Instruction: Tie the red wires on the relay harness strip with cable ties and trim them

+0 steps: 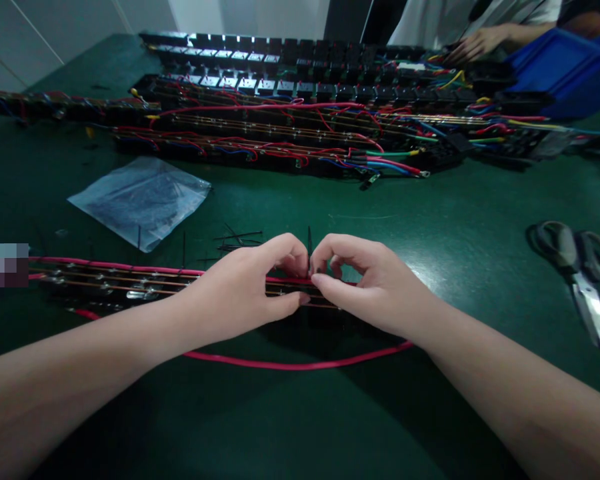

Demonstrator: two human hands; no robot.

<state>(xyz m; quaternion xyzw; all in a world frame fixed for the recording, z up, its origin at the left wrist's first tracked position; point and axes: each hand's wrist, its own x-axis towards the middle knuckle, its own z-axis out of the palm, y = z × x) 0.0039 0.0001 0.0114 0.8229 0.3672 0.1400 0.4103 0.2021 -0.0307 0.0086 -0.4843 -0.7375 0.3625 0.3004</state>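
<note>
A long black socket strip (pixel 105 287) with copper rods and a red wire along its back edge lies in front of me, its open wiring side up. At its right part my two hands meet. My right hand (pixel 365 277) pinches a thin black cable tie (pixel 309 240) that sticks up beside the red wire. My left hand (pixel 265 280) is curled round the same spot, fingers behind and thumb in front by the rods; what it grips is hidden. More upright ties stand along the strip to the left. A loose red cable (pixel 300 365) bows out on the near side.
Loose cable ties (pixel 237 239) and a clear plastic bag (pixel 143 197) lie behind the strip. Scissors (pixel 580 273) rest at the right. Farther back are several wired strips (pixel 260 143), a blue bin (pixel 570 70) and another person's hand (pixel 480 45).
</note>
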